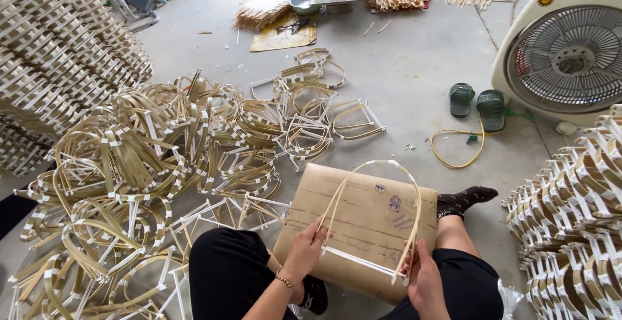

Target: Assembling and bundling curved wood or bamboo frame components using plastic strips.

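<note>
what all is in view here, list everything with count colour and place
arched bamboo frame: one, pale tan with white bar, held over the board
board: one, brown, on the lap
loose arched frames: many, tan and white, heaped on the floor at left
stacked frames: many, tan and white, pile at right
woven stack: one tall pile, tan and white, upper left
fan: one, cream, upper right
sandals: two, green, beside the fan
cord: one, yellow, floor below the sandals
bowl: one, grey, top centre
left hand: grips the frame's left end
right hand: grips the frame's right end
</note>
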